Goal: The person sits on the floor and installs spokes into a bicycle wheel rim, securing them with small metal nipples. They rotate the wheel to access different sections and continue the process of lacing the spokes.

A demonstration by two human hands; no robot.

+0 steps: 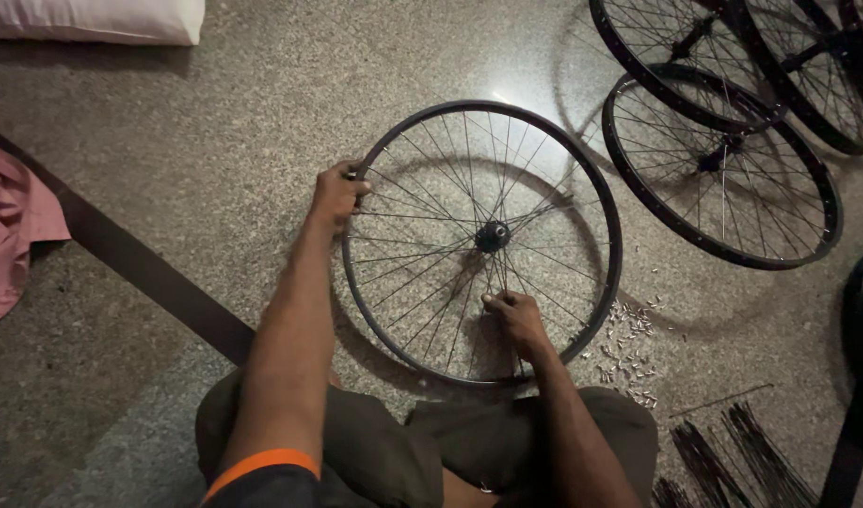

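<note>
I sit on the speckled stone floor with a spoked bicycle wheel standing in front of my knees, tipped a little away from me; its dark rim throws a round shadow on the floor behind it; my hands are well apart. My left hand is clamped on the rim at its upper left, fingers wrapped over the edge; my right hand is low inside the wheel, below the hub, fingers pinched together on the spokes there, though I cannot tell what lies between the fingertips. Just beside the wheel's lower right edge a scatter of small pale metal nipples lies on the floor; near my right knee is a bundle of loose dark spokes. Further off at the upper right several more spoked wheels lie overlapping one another; a pink cloth sits at the left edge, and a white cushion at the top left.
</note>
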